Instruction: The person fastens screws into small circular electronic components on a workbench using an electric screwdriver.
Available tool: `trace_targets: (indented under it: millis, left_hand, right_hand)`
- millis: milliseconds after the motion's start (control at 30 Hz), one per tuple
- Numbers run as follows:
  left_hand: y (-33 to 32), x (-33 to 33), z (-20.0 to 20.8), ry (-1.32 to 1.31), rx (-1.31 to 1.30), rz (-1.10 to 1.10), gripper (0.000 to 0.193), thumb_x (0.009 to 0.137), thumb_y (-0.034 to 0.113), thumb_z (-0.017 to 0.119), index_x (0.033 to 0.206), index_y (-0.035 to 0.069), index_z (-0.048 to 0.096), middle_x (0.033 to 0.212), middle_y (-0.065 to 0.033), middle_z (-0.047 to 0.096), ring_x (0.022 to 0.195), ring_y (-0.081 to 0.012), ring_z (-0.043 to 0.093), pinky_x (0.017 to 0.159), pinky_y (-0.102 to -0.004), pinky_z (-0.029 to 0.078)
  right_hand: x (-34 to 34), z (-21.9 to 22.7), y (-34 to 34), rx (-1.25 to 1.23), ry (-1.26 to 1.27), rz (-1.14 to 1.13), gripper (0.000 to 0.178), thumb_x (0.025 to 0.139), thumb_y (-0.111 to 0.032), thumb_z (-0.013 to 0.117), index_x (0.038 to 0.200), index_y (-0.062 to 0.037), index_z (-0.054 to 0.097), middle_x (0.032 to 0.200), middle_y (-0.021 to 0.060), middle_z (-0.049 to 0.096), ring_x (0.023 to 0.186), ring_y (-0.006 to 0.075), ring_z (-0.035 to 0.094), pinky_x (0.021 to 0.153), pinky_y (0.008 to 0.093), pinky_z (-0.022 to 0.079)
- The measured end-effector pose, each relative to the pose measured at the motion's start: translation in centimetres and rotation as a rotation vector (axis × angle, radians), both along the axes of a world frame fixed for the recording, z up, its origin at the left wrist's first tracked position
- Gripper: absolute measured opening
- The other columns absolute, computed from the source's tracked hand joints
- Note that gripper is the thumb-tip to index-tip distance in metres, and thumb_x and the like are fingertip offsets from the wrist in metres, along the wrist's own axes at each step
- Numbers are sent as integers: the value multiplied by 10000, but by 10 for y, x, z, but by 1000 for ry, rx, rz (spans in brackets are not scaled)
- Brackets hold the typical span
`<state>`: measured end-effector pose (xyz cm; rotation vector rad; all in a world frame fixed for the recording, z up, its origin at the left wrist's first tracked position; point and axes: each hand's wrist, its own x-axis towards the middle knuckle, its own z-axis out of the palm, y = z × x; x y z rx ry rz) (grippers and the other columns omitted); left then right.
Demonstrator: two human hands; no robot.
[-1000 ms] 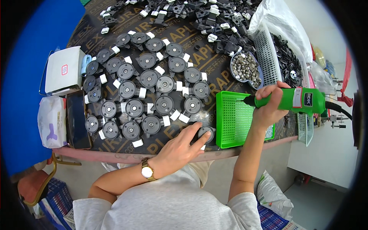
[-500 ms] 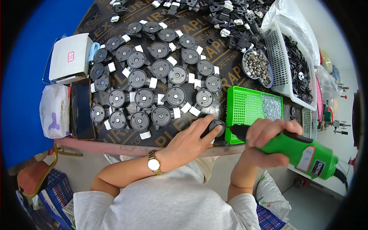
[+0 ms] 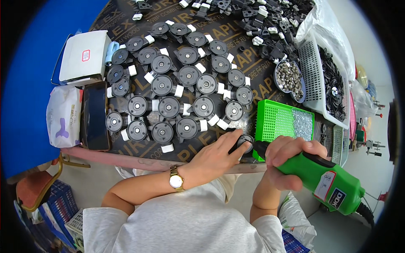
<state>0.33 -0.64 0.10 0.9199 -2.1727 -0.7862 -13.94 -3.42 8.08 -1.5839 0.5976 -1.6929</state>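
My left hand (image 3: 213, 157), fingers closed, steadies a round black caster-like part (image 3: 246, 142) near the table's front edge. In my right hand (image 3: 291, 159) is a green electric screwdriver (image 3: 322, 179), its cord trailing to the lower right. The driver's dark nose points left, with its tip at the part under my left fingers; whether tip and part touch is hard to see. Farther left lie several similar round black parts (image 3: 168, 107) with white tabs. The green perforated tray (image 3: 270, 116), holding small silvery screws (image 3: 303, 124), stands just beyond the driver.
Behind the tray are a bowl of shiny metal pieces (image 3: 289, 79) and a white basket (image 3: 310, 78) of black parts. Loose black-and-white pieces (image 3: 270, 31) are heaped at the back. On the left stand a white box (image 3: 84, 57), a tissue pack (image 3: 63, 118) and a phone-like dark slab (image 3: 95, 118).
The screwdriver's tip has shifted from the tray's edge to the part in my left hand, and its rear end has dropped. The whole view has shifted slightly.
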Motion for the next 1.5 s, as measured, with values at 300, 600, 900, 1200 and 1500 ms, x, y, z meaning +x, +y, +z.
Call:
trace_targets:
  millis: [300, 600, 900, 1200, 1500]
  left_hand:
    - [0, 1, 3, -41, -26, -10, 490, 787, 123, 610, 1237, 36, 435, 1242, -214, 381, 1107, -341, 473, 769, -361, 519]
    - [1, 0, 3, -29, -31, 7, 472, 786, 92, 585, 1231, 28, 442, 1238, -216, 382, 1112, -338, 475, 788, -347, 513]
    - [2, -2, 3, -49, -52, 11, 451, 784, 89, 585, 1215, 29, 465, 1230, -213, 386, 1121, -331, 470, 775, -353, 517]
    - [5, 0, 5, -111, -114, 42, 495, 747, 180, 669, 1202, 59, 517, 968, -120, 476, 810, -244, 502, 658, -302, 474]
    - [5, 1, 4, -102, -283, 100, 491, 710, 147, 710, 1169, 57, 561, 725, -32, 384, 619, -169, 429, 502, -260, 389]
  right_hand:
    - [18, -3, 1, 40, 109, -320, 496, 805, -382, 671, 1056, -43, 409, 606, 40, 466, 457, 128, 438, 371, 219, 374]
    - [23, -9, 14, 136, 303, -549, 511, 777, -300, 722, 1038, -32, 374, 778, 56, 532, 649, 151, 547, 620, 253, 471]
    - [25, -6, -2, 65, 167, -478, 530, 784, -392, 690, 1058, -29, 417, 592, 43, 460, 460, 130, 444, 395, 240, 371]
    - [-43, 7, -40, -75, -26, -609, 423, 882, -281, 594, 1110, 24, 409, 601, 62, 460, 458, 118, 427, 431, 240, 380]
    - [-63, -13, -62, 2, -68, -668, 346, 895, -219, 569, 1069, 37, 414, 617, 59, 476, 486, 118, 459, 460, 243, 409]
